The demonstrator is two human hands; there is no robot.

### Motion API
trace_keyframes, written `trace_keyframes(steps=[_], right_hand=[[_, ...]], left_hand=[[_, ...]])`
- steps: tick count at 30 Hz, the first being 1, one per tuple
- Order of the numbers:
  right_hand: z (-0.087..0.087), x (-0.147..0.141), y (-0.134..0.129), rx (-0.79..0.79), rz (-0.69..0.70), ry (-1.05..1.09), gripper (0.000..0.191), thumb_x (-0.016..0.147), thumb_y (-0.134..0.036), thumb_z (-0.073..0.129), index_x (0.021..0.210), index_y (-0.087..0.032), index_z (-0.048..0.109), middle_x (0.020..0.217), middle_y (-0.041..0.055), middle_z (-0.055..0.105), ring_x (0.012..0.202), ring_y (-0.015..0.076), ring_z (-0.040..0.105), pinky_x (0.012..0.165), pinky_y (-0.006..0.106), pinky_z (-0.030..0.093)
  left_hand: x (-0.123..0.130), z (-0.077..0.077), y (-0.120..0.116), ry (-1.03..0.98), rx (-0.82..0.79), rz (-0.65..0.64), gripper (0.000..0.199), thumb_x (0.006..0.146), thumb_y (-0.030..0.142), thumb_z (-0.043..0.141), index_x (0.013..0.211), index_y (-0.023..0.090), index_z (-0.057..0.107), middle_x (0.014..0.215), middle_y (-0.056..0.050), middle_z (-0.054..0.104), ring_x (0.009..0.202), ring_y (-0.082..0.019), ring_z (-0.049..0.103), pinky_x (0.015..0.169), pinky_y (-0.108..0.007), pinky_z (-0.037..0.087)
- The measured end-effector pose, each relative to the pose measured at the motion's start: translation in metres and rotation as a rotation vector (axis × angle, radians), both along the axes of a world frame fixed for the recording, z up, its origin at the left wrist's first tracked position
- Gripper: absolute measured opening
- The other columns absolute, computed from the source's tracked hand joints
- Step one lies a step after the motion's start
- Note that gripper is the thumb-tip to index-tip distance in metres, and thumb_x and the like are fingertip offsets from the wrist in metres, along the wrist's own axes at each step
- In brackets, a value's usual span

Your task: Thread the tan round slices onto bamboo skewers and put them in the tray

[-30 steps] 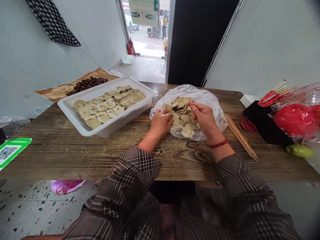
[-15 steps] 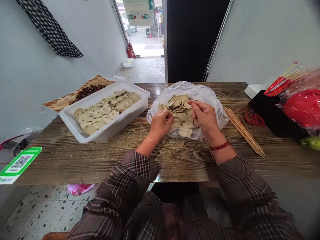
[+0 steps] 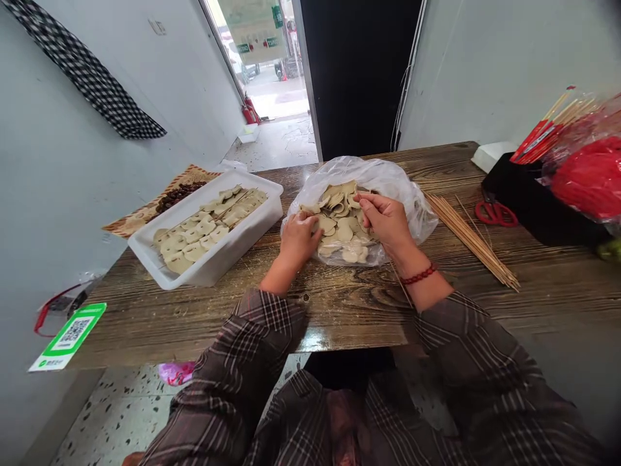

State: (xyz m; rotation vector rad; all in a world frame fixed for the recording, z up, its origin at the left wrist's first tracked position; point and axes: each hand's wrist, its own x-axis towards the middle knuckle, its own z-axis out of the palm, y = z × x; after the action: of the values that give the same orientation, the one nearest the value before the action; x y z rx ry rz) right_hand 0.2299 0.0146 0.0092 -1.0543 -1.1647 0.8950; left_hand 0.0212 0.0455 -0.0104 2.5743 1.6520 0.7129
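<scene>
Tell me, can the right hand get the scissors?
Probably yes: between the right hand and the red scissors lie just the plastic bag and low-lying skewers. But the hand seems to pinch a thin stick, which may get in the way.

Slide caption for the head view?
Left hand at a bag of slices, right hand holding a skewer, tray to the left.
</scene>
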Motion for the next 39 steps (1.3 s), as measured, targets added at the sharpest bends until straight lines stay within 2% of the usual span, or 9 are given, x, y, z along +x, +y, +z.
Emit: trace_keyframes(steps=[3, 7, 11, 15, 18, 21, 24, 27, 39], right_hand=[[-0.001, -0.002, 0.0, -0.01, 0.021, -0.018, 0.038, 0.084, -0.04, 0.06, 0.103, -0.01, 0.073, 0.046, -0.0064, 0.049, 0.043, 0.0071, 0.04, 0.045, 0.022, 0.031], [-0.003, -0.005, -0.003, 0.024, 0.045, -0.097, 0.037, 0.086, -0.038, 0.058, 0.104, -0.01, 0.074, 0.048, -0.0049, 0.051, 0.045, 0.0079, 0.041, 0.047, 0.023, 0.03], [-0.006, -0.011, -0.007, 0.024, 0.093, -0.16, 0.039, 0.087, -0.04, 0.057, 0.105, -0.01, 0.074, 0.048, -0.0046, 0.051, 0.045, 0.0084, 0.04, 0.047, 0.023, 0.03], [-0.008, -0.019, -0.013, -0.007, 0.166, -0.242, 0.037, 0.086, -0.041, 0.057, 0.099, -0.012, 0.075, 0.048, -0.0037, 0.053, 0.045, 0.0091, 0.043, 0.049, 0.024, 0.033], [-0.011, -0.025, -0.017, -0.029, 0.223, -0.335, 0.035, 0.086, -0.042, 0.058, 0.093, -0.014, 0.076, 0.049, -0.0026, 0.055, 0.045, 0.0098, 0.046, 0.049, 0.024, 0.034], [-0.014, -0.03, -0.021, -0.019, 0.274, -0.389, 0.034, 0.088, -0.041, 0.056, 0.095, -0.014, 0.076, 0.05, -0.0021, 0.057, 0.047, 0.011, 0.05, 0.05, 0.024, 0.037], [-0.015, -0.033, -0.024, -0.004, 0.279, -0.445, 0.034, 0.089, -0.039, 0.055, 0.099, -0.014, 0.076, 0.051, -0.0016, 0.058, 0.047, 0.0117, 0.052, 0.051, 0.024, 0.038], [-0.015, -0.033, -0.027, 0.019, 0.262, -0.503, 0.032, 0.088, -0.033, 0.053, 0.102, -0.014, 0.076, 0.052, -0.0013, 0.059, 0.048, 0.0117, 0.052, 0.052, 0.024, 0.038], [-0.015, -0.034, -0.029, 0.039, 0.245, -0.567, 0.035, 0.088, -0.029, 0.051, 0.106, -0.013, 0.076, 0.057, 0.0011, 0.062, 0.057, 0.0147, 0.057, 0.056, 0.026, 0.041]], left_hand=[[0.003, -0.001, -0.004, 0.005, 0.021, 0.026, 0.023, 0.081, 0.024, 0.064, 0.102, 0.015, 0.069, 0.116, -0.015, 0.064, 0.111, -0.029, 0.057, 0.098, -0.043, 0.043], [0.008, 0.0, -0.007, -0.035, 0.043, 0.064, 0.014, 0.079, 0.019, 0.063, 0.093, 0.016, 0.066, 0.101, -0.013, 0.066, 0.101, -0.028, 0.058, 0.091, -0.041, 0.044], [0.006, -0.003, -0.007, -0.169, 0.029, 0.044, 0.006, 0.079, 0.017, 0.061, 0.083, 0.018, 0.064, 0.085, -0.007, 0.064, 0.086, -0.023, 0.058, 0.082, -0.036, 0.044], [0.0, -0.004, -0.005, -0.464, -0.069, 0.02, 0.003, 0.076, 0.019, 0.063, 0.075, 0.018, 0.065, 0.077, -0.003, 0.062, 0.076, -0.017, 0.055, 0.074, -0.031, 0.044], [-0.004, 0.0, -0.007, -0.805, -0.235, -0.006, 0.01, 0.075, 0.026, 0.066, 0.076, 0.016, 0.066, 0.072, -0.001, 0.062, 0.068, -0.013, 0.052, 0.065, -0.026, 0.042], [-0.005, 0.007, -0.012, -1.146, -0.369, -0.034, 0.018, 0.071, 0.032, 0.071, 0.077, 0.016, 0.064, 0.07, 0.001, 0.06, 0.061, -0.01, 0.05, 0.057, -0.023, 0.04], [-0.004, 0.013, -0.015, -1.318, -0.441, -0.052, 0.023, 0.067, 0.033, 0.074, 0.078, 0.016, 0.064, 0.067, 0.002, 0.058, 0.055, -0.008, 0.046, 0.049, -0.021, 0.037], [-0.002, 0.015, -0.017, -1.344, -0.47, -0.054, 0.023, 0.066, 0.033, 0.076, 0.078, 0.015, 0.066, 0.064, 0.002, 0.058, 0.052, -0.007, 0.043, 0.046, -0.02, 0.032], [-0.002, 0.016, -0.017, -1.366, -0.427, -0.056, 0.019, 0.064, 0.025, 0.075, 0.078, 0.015, 0.067, 0.066, 0.001, 0.061, 0.06, -0.008, 0.05, 0.058, -0.022, 0.04]])
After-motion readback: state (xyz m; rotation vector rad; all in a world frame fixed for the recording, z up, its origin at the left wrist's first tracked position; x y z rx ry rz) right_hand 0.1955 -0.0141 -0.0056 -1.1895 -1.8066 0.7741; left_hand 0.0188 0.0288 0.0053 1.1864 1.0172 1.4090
